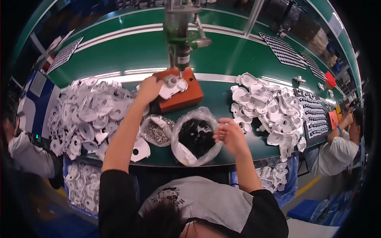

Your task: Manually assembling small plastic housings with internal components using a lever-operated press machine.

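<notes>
A white plastic part with a raised round collar lies on an orange block fixture. My left hand has its fingers closed at the left edge of this part. Directly above, the tip of an upright screwdriving machine comes down at the part; whether it touches cannot be told. My right hand hovers at the right rim of a clear plastic bag of small black pieces. Its fingers are loosely bent and apart, with nothing visible in them. A smaller bag of screws sits beside the black pieces.
Heaps of white plastic parts lie left and right on the green bench. Blue-lined bins of similar parts stand below the bench edge. Trays of dark pieces lie at right. Other people sit at both sides.
</notes>
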`<state>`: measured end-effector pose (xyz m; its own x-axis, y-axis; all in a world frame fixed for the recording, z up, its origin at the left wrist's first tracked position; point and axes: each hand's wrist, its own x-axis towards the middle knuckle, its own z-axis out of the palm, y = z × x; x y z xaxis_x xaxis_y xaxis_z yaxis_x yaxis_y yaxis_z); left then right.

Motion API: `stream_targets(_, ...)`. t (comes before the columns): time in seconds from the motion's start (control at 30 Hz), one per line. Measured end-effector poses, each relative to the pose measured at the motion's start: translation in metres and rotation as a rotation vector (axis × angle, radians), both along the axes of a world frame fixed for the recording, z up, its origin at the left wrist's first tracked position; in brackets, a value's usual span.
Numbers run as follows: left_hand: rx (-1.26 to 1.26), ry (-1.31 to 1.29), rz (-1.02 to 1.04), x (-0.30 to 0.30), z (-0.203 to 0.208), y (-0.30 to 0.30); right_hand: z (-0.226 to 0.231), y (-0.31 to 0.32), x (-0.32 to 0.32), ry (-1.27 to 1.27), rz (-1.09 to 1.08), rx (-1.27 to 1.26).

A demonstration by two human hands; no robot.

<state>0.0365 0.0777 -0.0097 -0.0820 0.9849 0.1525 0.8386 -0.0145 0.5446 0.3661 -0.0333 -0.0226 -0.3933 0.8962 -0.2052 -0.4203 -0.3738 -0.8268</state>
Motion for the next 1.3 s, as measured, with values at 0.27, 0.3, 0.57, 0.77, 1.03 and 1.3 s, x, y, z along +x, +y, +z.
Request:
stream_targets(0.27,0.088,0.291,0.072,0.004,-0.025,0.03,-0.017,-0.014,0.043,-0.046,-0.195,-0.028)
stream_targets(0.3,0.108,0.318,0.053,0.004,-0.02,0.025,-0.017,-0.015,0.045,-0.048,-0.183,-0.019)
stream_targets(0.57,0.505,0.688,0.196,0.026,-0.011,0.001,-0.015,0.004,-0.007,-0.548,-0.023,0.383)
stream_targets(0.77,0.357,0.361,-0.158,0.036,-0.012,-0.028,-0.026,0.018,-0.053,-1.145,0.113,0.979)
stream_targets(1.03,0.499,0.287,-0.222,0.038,-0.033,-0.031,-0.034,0.026,-0.075,-1.391,0.167,1.204)
stream_targets(1.3,0.598,0.394,-0.174,0.038,-0.038,-0.031,-0.023,0.03,-0.072,-1.201,0.124,1.212)
